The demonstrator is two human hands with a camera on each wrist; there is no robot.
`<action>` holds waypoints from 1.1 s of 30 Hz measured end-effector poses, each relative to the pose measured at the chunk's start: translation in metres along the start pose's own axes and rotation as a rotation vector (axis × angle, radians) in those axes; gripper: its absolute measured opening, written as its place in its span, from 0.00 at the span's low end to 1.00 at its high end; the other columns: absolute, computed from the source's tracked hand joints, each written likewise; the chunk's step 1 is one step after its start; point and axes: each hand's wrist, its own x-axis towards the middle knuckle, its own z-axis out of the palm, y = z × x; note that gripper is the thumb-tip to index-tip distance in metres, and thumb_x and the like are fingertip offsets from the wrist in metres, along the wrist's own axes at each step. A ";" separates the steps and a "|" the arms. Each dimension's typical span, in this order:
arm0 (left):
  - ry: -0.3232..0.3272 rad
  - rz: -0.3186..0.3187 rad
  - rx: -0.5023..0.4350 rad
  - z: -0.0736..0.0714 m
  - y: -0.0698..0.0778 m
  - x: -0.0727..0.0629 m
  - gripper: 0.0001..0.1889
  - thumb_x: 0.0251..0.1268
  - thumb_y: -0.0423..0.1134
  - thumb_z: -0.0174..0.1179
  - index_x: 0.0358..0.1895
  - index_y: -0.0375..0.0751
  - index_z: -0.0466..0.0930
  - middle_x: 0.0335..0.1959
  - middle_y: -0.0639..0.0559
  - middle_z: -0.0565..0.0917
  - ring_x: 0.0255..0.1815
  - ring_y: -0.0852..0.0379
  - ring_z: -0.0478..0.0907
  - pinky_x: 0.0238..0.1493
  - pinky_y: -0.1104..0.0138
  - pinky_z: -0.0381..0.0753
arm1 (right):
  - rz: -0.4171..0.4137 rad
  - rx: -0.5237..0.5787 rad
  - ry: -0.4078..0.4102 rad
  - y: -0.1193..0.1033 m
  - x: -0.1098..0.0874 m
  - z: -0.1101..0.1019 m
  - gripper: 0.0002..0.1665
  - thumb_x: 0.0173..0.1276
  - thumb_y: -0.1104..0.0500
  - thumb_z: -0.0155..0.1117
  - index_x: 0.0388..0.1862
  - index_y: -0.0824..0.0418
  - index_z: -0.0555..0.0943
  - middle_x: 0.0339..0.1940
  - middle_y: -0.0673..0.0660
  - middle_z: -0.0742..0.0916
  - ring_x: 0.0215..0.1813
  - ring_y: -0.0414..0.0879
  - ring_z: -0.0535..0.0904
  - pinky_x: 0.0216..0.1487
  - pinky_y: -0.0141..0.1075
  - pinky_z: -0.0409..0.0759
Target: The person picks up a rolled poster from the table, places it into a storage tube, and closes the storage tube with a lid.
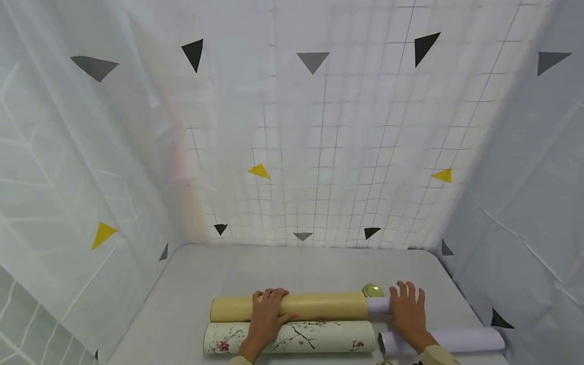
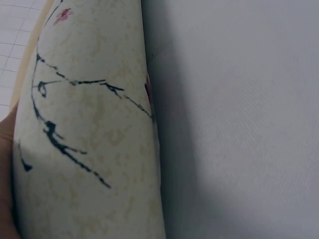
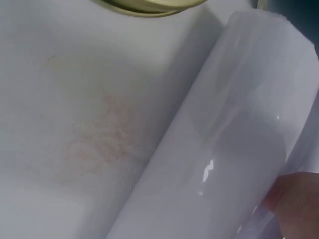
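Note:
A yellow cardboard-like tube [image 1: 328,305] lies crosswise on the table, with a white roll [image 1: 377,305] sticking out of its right end. My left hand [image 1: 266,313] grips the yellow tube left of its middle, fingers over the far side. At the roll's outer end is my right hand [image 1: 409,310], its fingers curved over it; the exact contact is hidden. In front lies a pale tube with a blossom-branch print [image 1: 319,336], filling much of the left wrist view. A second white roll [image 1: 470,339] passes under my right wrist; a glossy white roll [image 3: 214,139] crosses the right wrist view.
A round gold lid [image 1: 372,290] lies behind the yellow tube's right end. Another gold round piece [image 1: 385,363] shows at the bottom edge. White sheeting with triangles [image 1: 312,63] encloses the table [image 1: 296,268] at the back and sides.

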 end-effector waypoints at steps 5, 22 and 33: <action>0.012 0.004 -0.015 -0.002 0.000 0.002 0.34 0.53 0.70 0.64 0.59 0.53 0.79 0.55 0.58 0.86 0.56 0.54 0.78 0.60 0.47 0.67 | 0.026 -0.006 -0.035 0.005 0.002 -0.001 0.20 0.46 0.71 0.74 0.41 0.68 0.81 0.59 0.71 0.80 0.66 0.73 0.68 0.65 0.75 0.60; 0.019 0.006 -0.015 0.001 0.000 0.000 0.35 0.52 0.72 0.63 0.58 0.55 0.79 0.56 0.59 0.85 0.56 0.55 0.78 0.60 0.48 0.67 | 0.005 0.143 -0.021 -0.023 0.011 -0.006 0.29 0.43 0.70 0.77 0.48 0.65 0.79 0.52 0.69 0.84 0.55 0.69 0.79 0.37 0.61 0.81; 0.034 0.006 -0.019 0.004 -0.003 -0.001 0.35 0.52 0.73 0.62 0.58 0.55 0.80 0.56 0.60 0.86 0.56 0.55 0.78 0.59 0.49 0.68 | 0.092 0.202 -0.186 -0.037 0.015 -0.008 0.30 0.50 0.63 0.80 0.53 0.63 0.79 0.53 0.66 0.82 0.50 0.64 0.81 0.36 0.57 0.83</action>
